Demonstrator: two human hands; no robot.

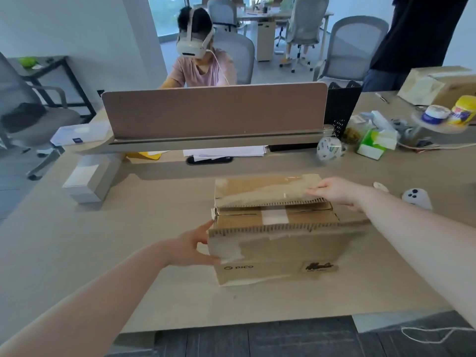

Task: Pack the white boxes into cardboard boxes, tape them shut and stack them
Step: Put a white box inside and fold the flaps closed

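On the beige surface, the cardboard box was steadied by the straight-fingered left hand while its far flap was pinched by the right hand; it should be folded flat before taping.

Cardboard box at desk centre, long flaps partly raised. Left hand presses box side at 9 o'clock. Right hand pinches far flap at 2 o'clock. Tape roll beyond, 1 o'clock.

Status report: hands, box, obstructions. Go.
Left hand open, pressed against cardboard box left side. Right hand pinching far flap. Flaps not closed. Tape roll beyond, apart. Nothing blocking.
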